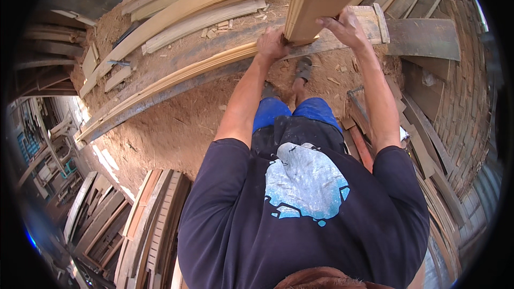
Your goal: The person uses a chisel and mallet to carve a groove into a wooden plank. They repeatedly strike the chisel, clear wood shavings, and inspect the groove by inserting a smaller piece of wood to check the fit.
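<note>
Pinches likely stiff, heavyish wooden board (323, 1), best edge-held, in right hand (347, 29), curls left hand (272, 44), can't tell around what.

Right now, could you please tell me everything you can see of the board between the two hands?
The board is light brown and looks like wood, with grooves along its left edge. It is held steeply, its upper end toward the camera and partly cut off by the picture's top edge. The right hand grips its right side, thumb on the face; the left hand is at its lower left corner. Whether its lower end rests on anything is unclear.
</note>
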Available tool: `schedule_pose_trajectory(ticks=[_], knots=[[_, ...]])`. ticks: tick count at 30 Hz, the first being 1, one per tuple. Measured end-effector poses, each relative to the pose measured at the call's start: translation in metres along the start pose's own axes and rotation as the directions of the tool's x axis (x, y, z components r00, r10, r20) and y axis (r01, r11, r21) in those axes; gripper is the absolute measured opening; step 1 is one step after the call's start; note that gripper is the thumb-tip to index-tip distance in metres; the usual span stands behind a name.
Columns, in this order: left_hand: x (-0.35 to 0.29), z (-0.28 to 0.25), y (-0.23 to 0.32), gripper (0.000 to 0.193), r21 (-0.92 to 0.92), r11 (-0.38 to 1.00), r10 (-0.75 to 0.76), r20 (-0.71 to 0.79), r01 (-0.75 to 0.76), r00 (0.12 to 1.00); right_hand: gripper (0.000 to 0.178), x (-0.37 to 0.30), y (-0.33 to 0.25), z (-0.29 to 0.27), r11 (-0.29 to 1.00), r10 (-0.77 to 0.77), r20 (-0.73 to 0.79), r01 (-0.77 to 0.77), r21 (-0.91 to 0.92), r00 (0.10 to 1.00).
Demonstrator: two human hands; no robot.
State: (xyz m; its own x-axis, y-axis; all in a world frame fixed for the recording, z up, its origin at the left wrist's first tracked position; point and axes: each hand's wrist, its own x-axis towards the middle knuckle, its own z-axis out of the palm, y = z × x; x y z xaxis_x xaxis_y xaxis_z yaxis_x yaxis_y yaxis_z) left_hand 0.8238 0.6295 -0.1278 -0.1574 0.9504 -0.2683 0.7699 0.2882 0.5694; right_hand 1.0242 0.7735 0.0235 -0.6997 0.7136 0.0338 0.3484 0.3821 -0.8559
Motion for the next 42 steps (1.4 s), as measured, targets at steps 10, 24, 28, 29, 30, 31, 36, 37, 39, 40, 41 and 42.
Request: schedule_pose_trajectory(ticks=[10,24,28,29,30,31,36,37,39,40,41,42], knots=[[0.036,-0.008,-0.024,0.069,0.071,0.993,0.087,0.111,-0.095,0.99,0.059,0.089,0.019,0.004,0.928,-0.336,-0.168,0.356,0.108,0.927],[0.041,-0.016,-0.027,0.06,-0.004,0.999,0.046,0.162,-0.046,0.986,0.065,0.098,0.021,-0.002,0.975,-0.143,0.003,0.14,0.172,0.99],[0.04,-0.016,-0.025,0.056,0.025,0.999,0.036,0.145,-0.04,0.989,0.068,0.095,0.016,-0.001,0.982,-0.091,0.01,0.088,0.167,0.996],[0.04,-0.017,-0.022,0.055,0.042,0.999,0.026,0.141,-0.032,0.99,0.069,0.094,0.016,-0.001,0.982,-0.087,0.002,0.086,0.17,0.996],[0.039,-0.019,-0.02,0.053,0.02,1.0,0.015,0.155,-0.018,0.988,0.07,0.093,0.016,0.0,0.983,-0.057,0.013,0.054,0.178,0.998],[0.037,-0.024,-0.014,0.052,-0.001,1.0,0.004,0.168,-0.004,0.986,0.07,0.092,0.014,0.0,0.983,-0.027,0.023,0.022,0.185,0.999],[0.038,-0.019,-0.018,0.048,-0.072,0.997,0.016,0.162,-0.004,0.987,0.074,0.092,0.027,0.008,0.919,-0.051,0.06,0.023,0.394,0.997],[0.038,-0.016,-0.021,0.049,-0.062,0.998,0.026,0.15,-0.017,0.988,0.073,0.092,0.024,0.006,0.92,-0.061,0.067,0.03,0.391,0.996],[0.04,-0.011,-0.027,0.049,-0.065,0.997,0.047,0.131,-0.039,0.99,0.073,0.092,0.022,0.006,0.92,-0.072,0.064,0.042,0.389,0.995],[0.041,-0.008,-0.031,0.05,-0.078,0.996,0.059,0.124,-0.049,0.991,0.073,0.091,0.021,0.008,0.919,-0.072,0.053,0.045,0.391,0.996],[0.042,-0.005,-0.034,0.05,-0.091,0.994,0.07,0.117,-0.059,0.991,0.072,0.091,0.02,0.008,0.918,-0.072,0.043,0.049,0.392,0.997],[0.042,-0.002,-0.037,0.051,-0.079,0.995,0.068,0.117,-0.059,0.991,0.072,0.089,0.02,0.008,0.935,-0.068,0.031,0.052,0.351,0.997]])
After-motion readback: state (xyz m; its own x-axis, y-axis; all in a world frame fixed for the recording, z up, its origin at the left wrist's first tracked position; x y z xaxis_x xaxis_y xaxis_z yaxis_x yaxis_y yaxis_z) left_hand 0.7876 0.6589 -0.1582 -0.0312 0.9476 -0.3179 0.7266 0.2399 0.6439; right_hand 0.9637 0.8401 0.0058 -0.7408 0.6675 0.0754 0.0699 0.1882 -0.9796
